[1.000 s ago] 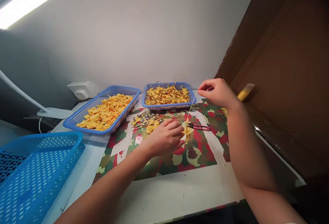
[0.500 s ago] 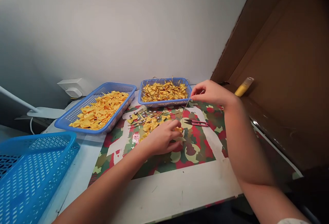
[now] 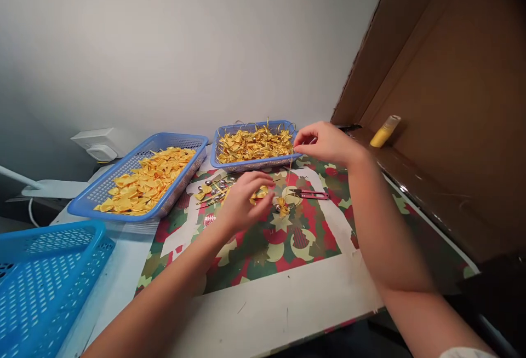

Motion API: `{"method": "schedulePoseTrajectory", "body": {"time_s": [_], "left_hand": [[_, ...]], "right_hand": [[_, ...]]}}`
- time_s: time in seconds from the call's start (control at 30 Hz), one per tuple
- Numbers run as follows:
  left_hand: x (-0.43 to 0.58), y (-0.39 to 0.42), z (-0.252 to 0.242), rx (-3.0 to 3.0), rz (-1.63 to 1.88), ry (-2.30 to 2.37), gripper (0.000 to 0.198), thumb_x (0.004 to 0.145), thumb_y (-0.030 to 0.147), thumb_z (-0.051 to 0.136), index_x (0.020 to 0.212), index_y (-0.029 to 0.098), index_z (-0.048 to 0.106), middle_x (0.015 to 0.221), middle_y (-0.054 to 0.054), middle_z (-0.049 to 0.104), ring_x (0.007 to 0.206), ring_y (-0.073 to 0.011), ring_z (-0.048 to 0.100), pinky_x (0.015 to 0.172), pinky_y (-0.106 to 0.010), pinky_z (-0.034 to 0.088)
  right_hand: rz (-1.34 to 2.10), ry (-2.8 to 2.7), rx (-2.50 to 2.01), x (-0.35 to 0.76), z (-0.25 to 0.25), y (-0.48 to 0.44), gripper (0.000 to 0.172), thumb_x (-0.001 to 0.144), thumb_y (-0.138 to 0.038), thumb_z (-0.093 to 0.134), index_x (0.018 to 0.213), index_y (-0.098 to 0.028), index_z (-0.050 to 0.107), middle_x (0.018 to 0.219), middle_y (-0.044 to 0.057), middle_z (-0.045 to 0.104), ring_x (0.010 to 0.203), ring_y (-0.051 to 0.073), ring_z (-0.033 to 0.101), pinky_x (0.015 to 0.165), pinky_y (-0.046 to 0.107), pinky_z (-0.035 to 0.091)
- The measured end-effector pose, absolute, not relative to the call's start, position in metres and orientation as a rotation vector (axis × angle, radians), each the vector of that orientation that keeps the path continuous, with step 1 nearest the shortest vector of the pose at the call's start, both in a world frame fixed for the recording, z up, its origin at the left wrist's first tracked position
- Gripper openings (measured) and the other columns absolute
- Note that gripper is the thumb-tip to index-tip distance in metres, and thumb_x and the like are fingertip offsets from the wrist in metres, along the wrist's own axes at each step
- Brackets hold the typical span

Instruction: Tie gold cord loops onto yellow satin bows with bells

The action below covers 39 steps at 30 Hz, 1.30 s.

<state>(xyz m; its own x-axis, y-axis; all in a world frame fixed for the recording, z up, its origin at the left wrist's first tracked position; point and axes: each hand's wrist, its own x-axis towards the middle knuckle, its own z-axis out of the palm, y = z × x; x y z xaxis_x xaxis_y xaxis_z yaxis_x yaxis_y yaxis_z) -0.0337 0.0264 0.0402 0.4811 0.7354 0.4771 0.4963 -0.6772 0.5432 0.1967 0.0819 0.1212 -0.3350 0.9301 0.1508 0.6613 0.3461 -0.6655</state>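
Note:
My right hand (image 3: pixel 320 142) pinches the upper end of a thin gold cord (image 3: pixel 290 171) above the mat. From the cord's lower end hangs a small yellow bow (image 3: pixel 283 208) with what looks like a silver bell beside it. My left hand (image 3: pixel 249 199) is over the pile, fingers spread, apart from the hanging bow. Under and behind that hand lie loose yellow bows (image 3: pixel 258 194), silver bells (image 3: pixel 222 183) and gold cords (image 3: pixel 207 201), partly hidden. A pair of red thread snips (image 3: pixel 314 195) rests right of the hanging bow.
A blue basket of yellow bows (image 3: pixel 142 218) stands at the left, another of corded bows (image 3: pixel 255 163) at the back. A brighter blue basket (image 3: pixel 96 237) sits front left. Cardboard (image 3: pixel 444 100) walls the right side, near a yellow tube (image 3: pixel 385 131). A patterned mat (image 3: pixel 263 262) covers the table.
My left hand has let go near the cord's lower end and moved left and up, its fingers now apart. The bow hangs in sight from the cord in my right hand.

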Motion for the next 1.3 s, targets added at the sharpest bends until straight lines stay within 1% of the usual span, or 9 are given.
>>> {"method": "schedulePoseTrajectory", "body": {"time_s": [0.13, 0.3, 0.43, 0.6, 0.8, 0.93, 1.03, 1.13, 1.3], "left_hand": [[-0.012, 0.049, 0.061, 1.946, 0.932, 1.109, 0.033, 0.088, 0.039, 0.055, 0.112, 0.018, 0.065, 0.115, -0.009, 0.068, 0.101, -0.0208, 0.063, 0.082, -0.031, 0.050], [0.014, 0.072, 0.067, 1.784, 0.832, 1.077, 0.034, 0.083, 0.047, 0.060, 0.087, 0.016, 0.074, 0.072, -0.004, 0.068, 0.061, -0.0125, 0.056, 0.052, -0.023, 0.038], [0.016, 0.074, 0.062, 1.657, 0.810, 1.061, 0.030, 0.077, 0.045, 0.068, 0.076, 0.015, 0.073, 0.057, 0.002, 0.057, 0.047, -0.0072, 0.041, 0.045, -0.022, 0.028], [0.010, 0.073, 0.066, 1.553, 0.833, 1.014, 0.029, 0.077, 0.044, 0.069, 0.073, 0.015, 0.072, 0.058, 0.002, 0.056, 0.048, -0.0071, 0.042, 0.043, -0.020, 0.030], [0.007, 0.075, 0.069, 1.461, 0.870, 0.976, 0.025, 0.078, 0.040, 0.069, 0.072, 0.015, 0.072, 0.065, 0.000, 0.061, 0.055, -0.0080, 0.048, 0.043, -0.018, 0.034], [0.011, 0.075, 0.067, 1.423, 0.860, 0.968, 0.022, 0.079, 0.036, 0.068, 0.072, 0.015, 0.072, 0.064, 0.000, 0.064, 0.051, -0.0061, 0.048, 0.043, -0.017, 0.034], [0.013, 0.073, 0.067, 1.433, 0.865, 0.936, 0.021, 0.080, 0.035, 0.068, 0.072, 0.015, 0.072, 0.066, 0.000, 0.066, 0.051, -0.0057, 0.049, 0.045, -0.017, 0.036], [0.013, 0.071, 0.069, 1.428, 0.894, 0.956, 0.021, 0.080, 0.034, 0.068, 0.071, 0.015, 0.071, 0.068, -0.001, 0.068, 0.051, -0.0054, 0.049, 0.046, -0.017, 0.038], [0.009, 0.076, 0.070, 1.391, 1.023, 0.992, 0.023, 0.079, 0.038, 0.070, 0.074, 0.015, 0.072, 0.075, -0.004, 0.071, 0.056, -0.0085, 0.054, 0.049, -0.019, 0.042]], "right_hand": [[0.636, -2.107, -1.345, 0.195, 0.120, 0.084, 0.007, 0.074, -0.020, 0.062, 0.072, -0.017, 0.067, 0.069, 0.001, 0.065, 0.060, 0.011, 0.055, 0.055, 0.023, 0.041], [0.739, -2.160, -1.391, 0.193, 0.123, 0.079, 0.007, 0.074, -0.015, 0.060, 0.073, -0.017, 0.067, 0.070, 0.000, 0.066, 0.059, 0.011, 0.054, 0.053, 0.023, 0.040], [0.810, -2.212, -1.413, 0.191, 0.126, 0.077, 0.008, 0.074, -0.015, 0.060, 0.073, -0.017, 0.068, 0.069, -0.001, 0.065, 0.056, 0.010, 0.052, 0.053, 0.024, 0.038], [0.294, -2.045, -1.384, 0.194, 0.125, 0.082, 0.007, 0.073, -0.014, 0.064, 0.076, -0.017, 0.069, 0.087, 0.003, 0.067, 0.077, 0.015, 0.057, 0.068, 0.028, 0.041], [0.220, -2.179, -1.232, 0.196, 0.084, 0.049, 0.006, 0.077, -0.015, 0.067, 0.072, -0.018, 0.067, 0.076, 0.001, 0.063, 0.072, 0.015, 0.053, 0.068, 0.028, 0.038], [-0.261, -2.279, -1.117, 0.182, 0.038, 0.022, 0.005, 0.084, -0.022, 0.066, 0.086, -0.022, 0.071, 0.081, 0.002, 0.065, 0.079, 0.018, 0.049, 0.080, 0.036, 0.032], [-0.479, -2.313, -1.159, 0.175, 0.020, 0.018, 0.010, 0.087, -0.018, 0.061, 0.086, -0.022, 0.070, 0.082, 0.003, 0.065, 0.079, 0.019, 0.047, 0.080, 0.037, 0.028], [-0.402, -2.293, -1.183, 0.176, 0.014, 0.018, 0.014, 0.088, -0.017, 0.059, 0.078, -0.020, 0.068, 0.075, 0.002, 0.062, 0.076, 0.018, 0.046, 0.079, 0.037, 0.027], [0.085, -2.261, -1.194, 0.182, 0.006, 0.010, 0.014, 0.087, -0.019, 0.063, 0.075, -0.022, 0.069, 0.072, 0.000, 0.060, 0.075, 0.016, 0.050, 0.079, 0.036, 0.029]]}}
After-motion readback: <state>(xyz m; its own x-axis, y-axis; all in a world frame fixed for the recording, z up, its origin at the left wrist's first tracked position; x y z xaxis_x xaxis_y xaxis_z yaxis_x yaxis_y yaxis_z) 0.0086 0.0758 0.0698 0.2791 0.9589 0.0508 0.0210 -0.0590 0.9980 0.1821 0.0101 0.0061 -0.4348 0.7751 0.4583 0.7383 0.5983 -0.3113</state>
